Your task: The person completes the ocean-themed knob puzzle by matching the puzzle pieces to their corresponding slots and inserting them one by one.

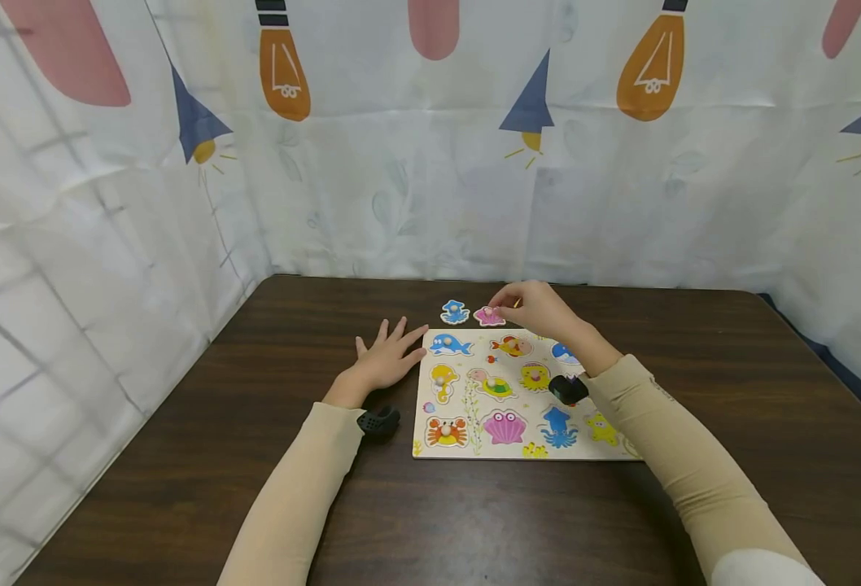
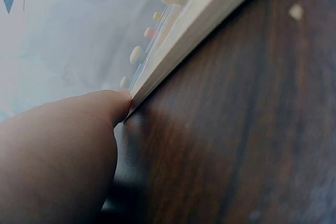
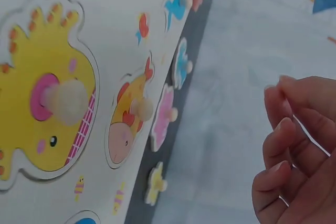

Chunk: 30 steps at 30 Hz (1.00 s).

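Note:
The left hand (image 1: 384, 358) lies with fingers spread at the left edge of a peg puzzle board (image 1: 420, 407); in the left wrist view, its fingertip touches the board's corner. Behind the board lie loose knobbed pieces: a blue one (image 1: 455, 312), a pink one (image 1: 489, 316) and a yellow one (image 3: 156, 183). Over the pink and yellow pieces is the right hand (image 1: 536, 309), its forearm crossing the board. The right wrist view shows its fingers curled, thumb and finger tips together, nothing seen between them. In the head view, the hand hides most of the yellow piece.
Sea-animal pictures cover the board, among them a crab (image 1: 447, 431), a turtle (image 1: 495, 386) and a pink shell (image 1: 505, 426). A dark wood table (image 1: 372, 521) bears everything. A patterned white curtain (image 1: 430, 195) hangs behind it. Each wrist wears a black camera.

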Motion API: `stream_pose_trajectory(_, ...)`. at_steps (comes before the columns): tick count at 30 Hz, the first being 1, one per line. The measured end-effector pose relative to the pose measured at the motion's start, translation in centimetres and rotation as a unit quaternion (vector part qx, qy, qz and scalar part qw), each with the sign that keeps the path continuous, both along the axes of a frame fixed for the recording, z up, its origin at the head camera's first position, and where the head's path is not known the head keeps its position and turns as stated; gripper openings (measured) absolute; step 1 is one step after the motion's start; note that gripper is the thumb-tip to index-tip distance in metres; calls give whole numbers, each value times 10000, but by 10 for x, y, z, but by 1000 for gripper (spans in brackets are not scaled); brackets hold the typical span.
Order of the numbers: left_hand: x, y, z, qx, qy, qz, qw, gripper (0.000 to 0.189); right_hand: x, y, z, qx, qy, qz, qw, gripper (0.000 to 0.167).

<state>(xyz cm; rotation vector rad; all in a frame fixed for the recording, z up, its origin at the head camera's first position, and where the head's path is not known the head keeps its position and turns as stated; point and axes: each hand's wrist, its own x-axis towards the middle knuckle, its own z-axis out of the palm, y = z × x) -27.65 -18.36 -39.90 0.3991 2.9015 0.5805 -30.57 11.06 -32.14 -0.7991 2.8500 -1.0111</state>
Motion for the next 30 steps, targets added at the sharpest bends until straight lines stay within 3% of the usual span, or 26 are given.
stream_pose_trajectory(5, 0, -1, 1, 19, -4, -23, 10000, 61, -24, -1, -9, -331, -446, -110, 9984, 26)
stream_pose_trajectory(15, 1, -1, 3, 2, -16, -37, 10000, 61, -54, -11, -29, -113, -1227, -512, 9911, 33)
stream_pose_trajectory(22, 2, -2, 4, 16, -26, -5, 10000, 61, -65, -19, -37, -59, -1517, -748, 9856, 27)
stream_pose_trajectory(30, -1, -3, 0, -26, 4, -8, 10000, 61, -68, -25, -39, -51, -1726, -987, 9800, 23)
